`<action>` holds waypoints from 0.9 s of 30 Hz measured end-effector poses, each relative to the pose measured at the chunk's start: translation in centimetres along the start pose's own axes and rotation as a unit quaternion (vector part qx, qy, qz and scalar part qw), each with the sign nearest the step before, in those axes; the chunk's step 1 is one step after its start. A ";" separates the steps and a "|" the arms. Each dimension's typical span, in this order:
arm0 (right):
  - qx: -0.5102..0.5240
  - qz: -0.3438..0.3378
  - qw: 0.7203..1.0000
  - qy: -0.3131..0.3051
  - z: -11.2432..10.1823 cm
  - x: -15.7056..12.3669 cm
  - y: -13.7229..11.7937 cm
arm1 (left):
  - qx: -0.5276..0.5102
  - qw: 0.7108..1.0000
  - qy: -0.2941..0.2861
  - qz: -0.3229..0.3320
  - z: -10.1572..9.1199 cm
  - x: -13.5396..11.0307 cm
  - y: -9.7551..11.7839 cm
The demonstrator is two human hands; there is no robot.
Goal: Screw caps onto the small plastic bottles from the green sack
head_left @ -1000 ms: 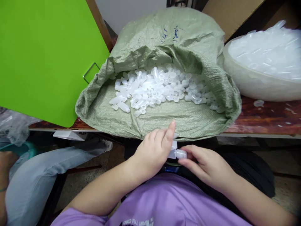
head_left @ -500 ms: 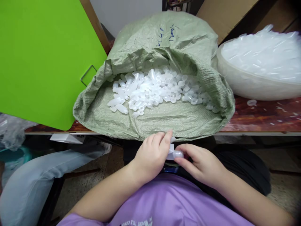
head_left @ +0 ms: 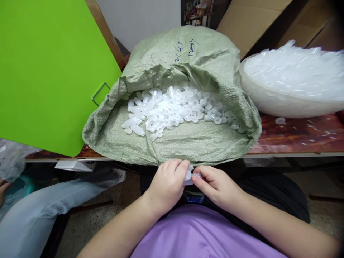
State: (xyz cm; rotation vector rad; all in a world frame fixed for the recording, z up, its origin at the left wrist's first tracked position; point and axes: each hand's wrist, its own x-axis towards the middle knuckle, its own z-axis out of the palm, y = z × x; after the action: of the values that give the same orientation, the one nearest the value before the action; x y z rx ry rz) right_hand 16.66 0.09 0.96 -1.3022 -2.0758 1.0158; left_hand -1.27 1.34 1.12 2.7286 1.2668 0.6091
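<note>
My left hand [head_left: 168,183] and my right hand [head_left: 215,184] meet just below the table edge, over my lap. Both are closed on one small white plastic piece [head_left: 190,176], the left with curled fingers, the right pinching it from the other side. Right in front of them lies an open green woven sack [head_left: 172,143] with several small white plastic tubes [head_left: 174,109] heaped inside.
A white basin [head_left: 285,100] piled with clear plastic parts stands at the right on the wooden table [head_left: 301,134]. A bright green board [head_left: 45,71] leans at the left. A co-worker's leg in jeans [head_left: 45,208] is at lower left. Cardboard boxes [head_left: 252,21] stand behind.
My left index finger, raised a second ago, has curled down onto the piece. Both hands have closed in on each other. The view has tilted slightly upward.
</note>
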 end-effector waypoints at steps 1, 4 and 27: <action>0.018 0.006 1.000 -0.023 -0.3 0.0 0.0 | -0.015 1.000 -0.015 -0.020 -0.1 -0.1 0.0; 0.032 -0.009 0.998 -0.054 -2.4 0.5 0.2 | -0.107 0.985 -0.087 -0.109 -0.6 -0.1 0.3; -0.190 -0.070 0.957 0.208 -7.2 4.5 3.8 | -0.720 0.364 -0.181 -0.562 9.4 0.6 -1.3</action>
State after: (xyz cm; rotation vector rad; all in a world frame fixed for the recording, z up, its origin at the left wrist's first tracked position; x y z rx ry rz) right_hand 21.98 7.55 2.37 -1.3791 -2.0456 0.2498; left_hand 1.78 3.61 -7.64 0.2146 1.0573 0.3977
